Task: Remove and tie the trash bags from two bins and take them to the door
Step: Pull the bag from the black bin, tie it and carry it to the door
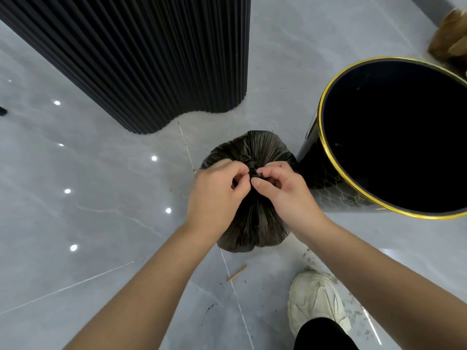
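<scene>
While no writing shows, both hands' fingers (243, 173) pinch the trash bag (252, 147) knot.

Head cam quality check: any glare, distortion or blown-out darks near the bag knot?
Head view: ceiling-light glare spots dot the glossy floor on the left; wide-angle bending curves the fluted panel; bin interior crushed to black; trash bag folds and both hands sharp.
</scene>
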A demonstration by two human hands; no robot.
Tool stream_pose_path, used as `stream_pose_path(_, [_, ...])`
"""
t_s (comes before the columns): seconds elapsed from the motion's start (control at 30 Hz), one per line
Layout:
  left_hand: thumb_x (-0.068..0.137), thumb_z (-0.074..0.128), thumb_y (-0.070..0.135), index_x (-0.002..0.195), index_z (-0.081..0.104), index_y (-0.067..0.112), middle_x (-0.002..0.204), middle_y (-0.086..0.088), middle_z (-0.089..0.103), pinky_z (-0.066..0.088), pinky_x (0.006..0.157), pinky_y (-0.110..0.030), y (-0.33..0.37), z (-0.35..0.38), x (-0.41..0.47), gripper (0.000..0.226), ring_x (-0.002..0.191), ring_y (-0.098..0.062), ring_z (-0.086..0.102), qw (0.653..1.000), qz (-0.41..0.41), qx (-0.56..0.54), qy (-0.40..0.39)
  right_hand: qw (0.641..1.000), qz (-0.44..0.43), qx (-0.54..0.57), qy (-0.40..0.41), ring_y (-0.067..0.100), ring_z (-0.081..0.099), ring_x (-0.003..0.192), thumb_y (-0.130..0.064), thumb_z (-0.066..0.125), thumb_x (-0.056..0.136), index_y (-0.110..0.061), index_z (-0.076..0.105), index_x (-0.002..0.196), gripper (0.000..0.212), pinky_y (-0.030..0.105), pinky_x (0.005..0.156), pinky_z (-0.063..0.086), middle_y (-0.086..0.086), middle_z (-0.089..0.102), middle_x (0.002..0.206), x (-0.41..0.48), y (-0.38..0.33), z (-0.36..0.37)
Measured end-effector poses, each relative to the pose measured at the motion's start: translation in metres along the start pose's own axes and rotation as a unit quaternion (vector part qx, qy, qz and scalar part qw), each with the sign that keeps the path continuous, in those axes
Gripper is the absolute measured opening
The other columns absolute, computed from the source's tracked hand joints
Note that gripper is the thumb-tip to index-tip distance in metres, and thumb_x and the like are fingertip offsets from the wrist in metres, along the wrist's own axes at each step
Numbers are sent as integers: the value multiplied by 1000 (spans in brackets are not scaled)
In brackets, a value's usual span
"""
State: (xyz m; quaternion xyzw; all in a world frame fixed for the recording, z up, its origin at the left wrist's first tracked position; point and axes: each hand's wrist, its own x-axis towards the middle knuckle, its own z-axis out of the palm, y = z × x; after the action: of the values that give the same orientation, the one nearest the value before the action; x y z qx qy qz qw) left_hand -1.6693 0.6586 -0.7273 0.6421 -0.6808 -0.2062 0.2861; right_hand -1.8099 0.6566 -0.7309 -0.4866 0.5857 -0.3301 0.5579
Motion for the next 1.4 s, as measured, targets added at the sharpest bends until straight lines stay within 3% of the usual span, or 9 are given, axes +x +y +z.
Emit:
stream_pose_path(0.13, [81, 64, 15, 82, 70, 17, 72, 11, 59, 44, 61, -20, -3, -1, 8, 7, 59, -9, 52, 998, 15, -31, -60, 996, 45, 34, -73, 4, 53, 90, -13, 62, 89, -24, 67, 79, 16, 22, 90, 43, -4, 52, 104, 1, -3, -12])
stream_pose_path(0.43, [82, 67, 15, 79, 69, 14, 73, 9, 64, 45, 59, -14, 6, 0, -6, 4, 59, -6, 58, 993, -76, -91, -9, 991, 80, 111, 5, 19, 61, 109, -21, 65, 87, -19, 70, 79, 10, 45, 102, 45, 4, 60, 115, 3, 3, -3])
stream_pose_path(0.6, [84, 68, 19, 80, 70, 18, 67, 9, 68, 51, 59, -16, 14, 3, -6, 4, 54, -3, 63, 969, -178, -169, -20, 989, 76, 128, 19, 7, 60, 98, -20, 62, 89, -21, 71, 74, 17, 30, 94, 46, -3, 62, 108, 0, 2, 0])
stream_pose_path(0.73, [84, 66, 19, 80, 69, 21, 64, 7, 68, 58, 64, -32, 19, 5, -3, 6, 57, -3, 66, 959, -214, -185, -28, 990, 69, 122, 31, 9, 62, 96, -22, 64, 88, -15, 73, 80, 13, 28, 89, 47, 1, 64, 108, 0, 2, -2])
stream_pose_path(0.83, [82, 66, 17, 77, 69, 22, 67, 8, 69, 58, 67, -34, 22, 8, 0, 8, 62, -7, 68, 963, -200, -180, -8, 989, 65, 116, 65, 16, 64, 99, -18, 67, 86, -11, 73, 83, 10, 35, 93, 51, 7, 66, 107, 3, 2, 1])
stream_pose_path(0.93, [80, 66, 14, 76, 70, 16, 69, 8, 68, 51, 64, -16, 22, 10, -2, 6, 62, -4, 63, 982, -142, -120, 19, 988, 72, 93, 96, 16, 66, 97, -19, 67, 85, -13, 73, 82, 9, 36, 90, 53, 4, 68, 102, 6, 4, 4])
stream_pose_path(1.1, [75, 66, 5, 71, 66, 10, 68, 5, 61, 38, 56, -7, 16, 14, -6, 5, 64, -10, 54, 995, -49, -35, 78, 985, 123, 106, 63, 6, 62, 72, -14, 61, 86, -12, 71, 77, 14, 18, 63, 47, 0, 68, 75, 12, 0, 6])
stream_pose_path(1.3, [76, 65, 2, 77, 69, 8, 74, 2, 65, 43, 60, -7, 8, 6, -1, 7, 69, -9, 59, 995, -31, -72, 55, 994, -30, -108, -10, 4, 57, 68, -12, 71, 78, -26, 53, 82, 23, 17, 64, 47, -10, 60, 78, 11, 6, -2])
stream_pose_path(1.4, [76, 64, 1, 78, 69, 8, 75, 3, 64, 43, 61, -6, 5, 0, 0, 8, 69, -9, 60, 997, -12, -64, 32, 972, -74, -222, 13, 7, 60, 73, -18, 71, 80, -16, 62, 92, 15, 19, 68, 48, -8, 65, 79, 15, 5, -2])
